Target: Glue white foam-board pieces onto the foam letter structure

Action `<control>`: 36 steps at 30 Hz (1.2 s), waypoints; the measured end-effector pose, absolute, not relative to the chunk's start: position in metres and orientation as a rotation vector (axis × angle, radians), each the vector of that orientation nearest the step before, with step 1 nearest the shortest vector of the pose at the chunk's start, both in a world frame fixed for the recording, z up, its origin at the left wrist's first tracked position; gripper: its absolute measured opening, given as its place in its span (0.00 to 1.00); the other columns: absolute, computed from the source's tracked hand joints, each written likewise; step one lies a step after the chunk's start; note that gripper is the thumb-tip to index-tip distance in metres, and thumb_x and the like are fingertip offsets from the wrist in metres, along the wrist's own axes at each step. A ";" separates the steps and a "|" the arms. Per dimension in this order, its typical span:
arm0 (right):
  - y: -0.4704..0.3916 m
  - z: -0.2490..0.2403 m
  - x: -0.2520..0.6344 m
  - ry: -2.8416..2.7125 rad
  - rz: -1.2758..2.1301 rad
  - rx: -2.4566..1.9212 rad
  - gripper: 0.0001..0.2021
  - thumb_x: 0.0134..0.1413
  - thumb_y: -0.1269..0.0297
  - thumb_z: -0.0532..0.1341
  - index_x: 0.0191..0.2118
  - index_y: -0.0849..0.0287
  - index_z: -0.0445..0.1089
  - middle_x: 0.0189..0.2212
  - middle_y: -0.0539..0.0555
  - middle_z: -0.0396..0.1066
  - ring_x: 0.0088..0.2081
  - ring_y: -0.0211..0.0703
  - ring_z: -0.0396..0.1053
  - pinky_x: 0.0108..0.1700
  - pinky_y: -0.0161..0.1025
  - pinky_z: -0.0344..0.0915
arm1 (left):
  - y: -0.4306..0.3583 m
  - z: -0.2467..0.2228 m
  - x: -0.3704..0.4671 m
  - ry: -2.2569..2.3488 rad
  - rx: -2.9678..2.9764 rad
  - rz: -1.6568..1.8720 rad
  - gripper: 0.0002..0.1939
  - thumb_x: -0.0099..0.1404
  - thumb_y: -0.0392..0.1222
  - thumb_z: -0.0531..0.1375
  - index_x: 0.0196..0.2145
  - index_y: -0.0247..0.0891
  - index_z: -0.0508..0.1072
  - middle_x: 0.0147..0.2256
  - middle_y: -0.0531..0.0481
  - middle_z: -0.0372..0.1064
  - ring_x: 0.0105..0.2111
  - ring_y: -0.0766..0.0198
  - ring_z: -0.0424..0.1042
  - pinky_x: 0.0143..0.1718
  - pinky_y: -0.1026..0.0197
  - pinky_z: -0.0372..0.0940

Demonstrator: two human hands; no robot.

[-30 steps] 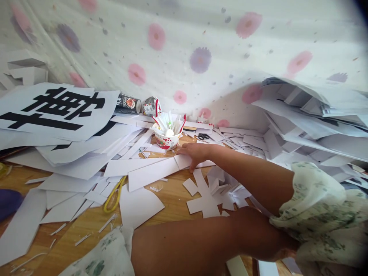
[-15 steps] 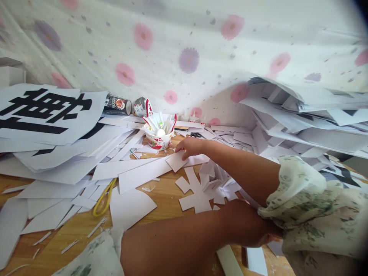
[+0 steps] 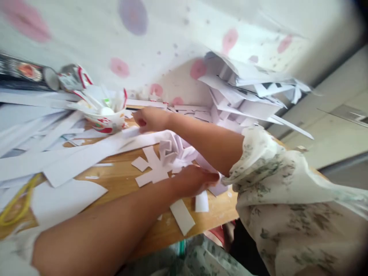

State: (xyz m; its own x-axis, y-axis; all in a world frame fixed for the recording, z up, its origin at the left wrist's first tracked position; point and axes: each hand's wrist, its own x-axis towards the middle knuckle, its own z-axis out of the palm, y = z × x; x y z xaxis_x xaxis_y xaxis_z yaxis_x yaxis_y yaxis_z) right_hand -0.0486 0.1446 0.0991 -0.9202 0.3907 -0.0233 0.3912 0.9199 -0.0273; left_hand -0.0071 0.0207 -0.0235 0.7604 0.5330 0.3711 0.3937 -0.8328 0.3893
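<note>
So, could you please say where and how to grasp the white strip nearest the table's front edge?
Probably pinch the white strip by its near end, from the front: it lies flat, uncovered there, while the left hand crowds the far end.

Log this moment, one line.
right hand: beside printed bowl, grip unclear | left hand: near folded paper, grip unclear | yellow loop: lower left

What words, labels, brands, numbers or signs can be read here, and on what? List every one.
None can be read.
Dark cylinder: markings too blurred.
Crumpled packet: markings too blurred.
White bowl: red markings, too blurred.
Paper stack: black shapes, partly hidden, no legible character.
</note>
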 end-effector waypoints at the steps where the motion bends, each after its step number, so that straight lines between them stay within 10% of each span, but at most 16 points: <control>1: 0.140 0.110 -0.032 3.119 -0.067 0.682 0.06 0.54 0.71 0.64 0.33 0.62 0.65 0.33 0.48 0.67 0.34 0.35 0.60 0.37 0.34 0.58 | 0.022 -0.023 -0.007 0.700 2.645 0.708 0.08 0.66 0.37 0.56 0.31 0.39 0.73 0.29 0.52 0.74 0.30 0.62 0.72 0.32 0.63 0.59; 12: -0.017 0.072 0.223 3.512 -0.651 1.627 0.06 0.55 0.69 0.64 0.33 0.58 0.65 0.25 0.46 0.63 0.24 0.32 0.61 0.23 0.31 0.60 | 0.027 -0.022 -0.009 0.459 2.490 0.847 0.12 0.71 0.40 0.52 0.32 0.38 0.71 0.29 0.53 0.71 0.30 0.66 0.70 0.33 0.65 0.59; 36: -0.047 0.052 0.225 3.531 -0.059 1.562 0.07 0.53 0.75 0.62 0.34 0.57 0.65 0.25 0.48 0.70 0.25 0.33 0.66 0.26 0.31 0.63 | 0.026 -0.013 -0.008 0.547 2.334 0.824 0.07 0.66 0.38 0.57 0.30 0.39 0.71 0.28 0.54 0.72 0.29 0.68 0.69 0.35 0.64 0.63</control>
State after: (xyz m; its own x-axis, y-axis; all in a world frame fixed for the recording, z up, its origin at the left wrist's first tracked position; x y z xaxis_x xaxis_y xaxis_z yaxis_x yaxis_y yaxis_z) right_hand 0.2250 -0.0466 0.0520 -0.4655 0.6581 0.5918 0.6378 0.7130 -0.2912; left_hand -0.0077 0.0261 -0.0134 0.7225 0.5474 0.4224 0.1766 -0.7368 0.6527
